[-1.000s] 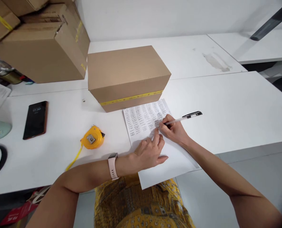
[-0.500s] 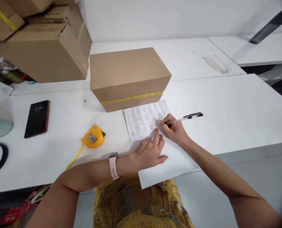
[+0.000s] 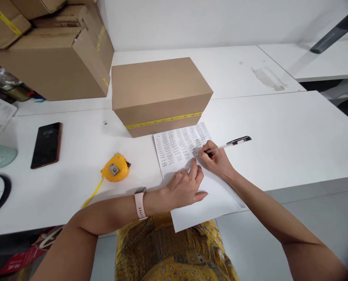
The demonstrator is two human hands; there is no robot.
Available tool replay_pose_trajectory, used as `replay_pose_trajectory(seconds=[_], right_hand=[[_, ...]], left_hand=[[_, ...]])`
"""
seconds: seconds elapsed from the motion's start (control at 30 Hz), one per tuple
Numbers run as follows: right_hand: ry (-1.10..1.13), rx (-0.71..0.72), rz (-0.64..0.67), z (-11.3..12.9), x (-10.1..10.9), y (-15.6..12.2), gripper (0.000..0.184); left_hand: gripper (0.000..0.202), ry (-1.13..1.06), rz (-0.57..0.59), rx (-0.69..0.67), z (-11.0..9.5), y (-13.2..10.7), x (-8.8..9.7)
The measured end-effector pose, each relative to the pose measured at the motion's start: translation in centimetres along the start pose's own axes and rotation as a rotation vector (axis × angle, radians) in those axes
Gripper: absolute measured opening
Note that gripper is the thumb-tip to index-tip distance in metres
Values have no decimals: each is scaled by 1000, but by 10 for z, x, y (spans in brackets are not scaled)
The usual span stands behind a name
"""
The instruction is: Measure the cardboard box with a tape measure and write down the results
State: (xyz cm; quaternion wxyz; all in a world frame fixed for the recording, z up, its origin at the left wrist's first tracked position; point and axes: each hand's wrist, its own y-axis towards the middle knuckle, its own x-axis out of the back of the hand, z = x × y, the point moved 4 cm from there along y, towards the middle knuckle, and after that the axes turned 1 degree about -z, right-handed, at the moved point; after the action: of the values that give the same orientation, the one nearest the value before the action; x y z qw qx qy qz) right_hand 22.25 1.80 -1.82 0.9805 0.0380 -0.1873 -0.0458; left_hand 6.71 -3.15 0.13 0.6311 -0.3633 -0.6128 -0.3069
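Note:
A sheet of white paper [image 3: 197, 218] lies at the table's front edge, its upper half covered in columns of small handwriting. My right hand [image 3: 216, 158] is closed around a clear pen [image 3: 231, 144] with a black cap on its rear end. The pen's tip is at the written lines on the sheet. Flat on the paper rests my left hand [image 3: 185, 185], fingers stretched out and holding nothing, its index fingertip just below the writing and close to the pen tip. The paper's top edge meets the base of a cardboard box [image 3: 162, 86] sealed with yellow tape.
Left of the paper sits a yellow tape measure [image 3: 115, 168] with its tape pulled out. Farther left are a dark phone [image 3: 46, 145] and a pale green bottle [image 3: 0, 155]. Larger cartons [image 3: 59, 66] are stacked at the back left.
The pen tip has shifted very slightly on the paper with my right hand. My left hand stays in place, and the view has tilted a touch.

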Motion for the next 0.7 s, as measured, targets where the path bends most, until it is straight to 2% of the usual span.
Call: replay_pose_trajectory(seconds=[0.2, 0.7], right_hand=[[-16, -6, -7, -1, 0, 0, 20], [-7, -5, -30, -3, 1, 0, 21]], left_hand=[[74, 24, 48, -4, 0, 1, 0], [75, 31, 18, -11, 0, 1, -1]])
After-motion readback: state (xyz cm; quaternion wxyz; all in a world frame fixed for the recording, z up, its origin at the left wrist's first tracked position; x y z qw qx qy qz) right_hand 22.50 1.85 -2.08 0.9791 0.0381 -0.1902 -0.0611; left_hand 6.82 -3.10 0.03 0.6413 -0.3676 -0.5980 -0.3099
